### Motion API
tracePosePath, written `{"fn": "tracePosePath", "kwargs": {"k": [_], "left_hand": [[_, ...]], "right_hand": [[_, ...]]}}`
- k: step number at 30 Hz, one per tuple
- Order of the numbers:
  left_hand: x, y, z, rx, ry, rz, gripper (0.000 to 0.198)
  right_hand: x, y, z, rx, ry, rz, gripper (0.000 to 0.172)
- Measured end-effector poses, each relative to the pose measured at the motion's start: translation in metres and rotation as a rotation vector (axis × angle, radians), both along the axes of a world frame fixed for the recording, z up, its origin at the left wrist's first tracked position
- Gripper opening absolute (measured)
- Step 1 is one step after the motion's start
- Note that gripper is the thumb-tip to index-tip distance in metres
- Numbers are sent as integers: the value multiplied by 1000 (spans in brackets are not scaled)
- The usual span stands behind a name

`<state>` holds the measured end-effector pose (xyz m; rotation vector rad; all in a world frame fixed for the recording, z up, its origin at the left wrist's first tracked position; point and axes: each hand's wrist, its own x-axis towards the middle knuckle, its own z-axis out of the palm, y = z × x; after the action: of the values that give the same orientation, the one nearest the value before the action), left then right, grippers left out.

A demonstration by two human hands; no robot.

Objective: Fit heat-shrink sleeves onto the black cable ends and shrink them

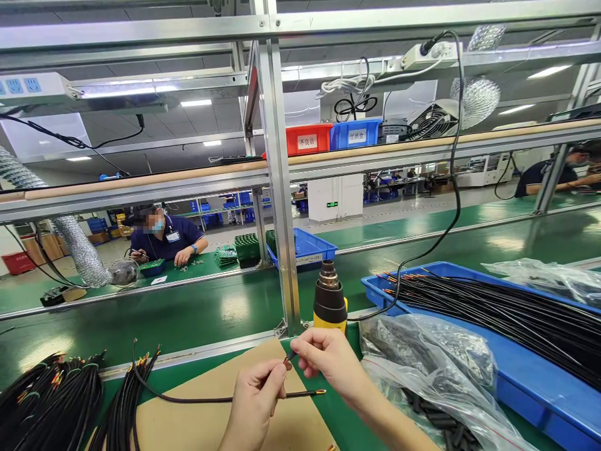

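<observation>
The right hand (328, 363) pinches a small dark wire end (290, 357) between thumb and fingertips, just above the left hand (253, 404), whose curled fingers close around a long black wire (206, 399).

Our left hand (253, 401) grips 1 thin black wire (300, 394), its orange-tipped end pointing toward 3 o'clock and its remaining length curving away toward 9 o'clock. At 1 o'clock from that hand, our right hand (331, 363) pinches a short dark piece (292, 355) with an orange tip, just above the wire.
</observation>
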<state>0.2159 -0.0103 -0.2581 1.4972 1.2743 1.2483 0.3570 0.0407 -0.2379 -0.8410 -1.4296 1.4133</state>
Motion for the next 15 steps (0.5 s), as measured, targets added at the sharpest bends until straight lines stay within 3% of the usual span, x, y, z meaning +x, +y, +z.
{"fn": "tracePosePath", "kwargs": {"k": [6,10,15], "left_hand": [[2,-5,5,106,176,47,36],[1,-8,9,82,203,22,34],[0,-10,9,2,130,1,49]], "right_hand": [[-4,-5,-4,137,-41,-24,28],[-2,-3,-3,117,26,130,24],[-2,-1,-4,13,74,271,27]]}}
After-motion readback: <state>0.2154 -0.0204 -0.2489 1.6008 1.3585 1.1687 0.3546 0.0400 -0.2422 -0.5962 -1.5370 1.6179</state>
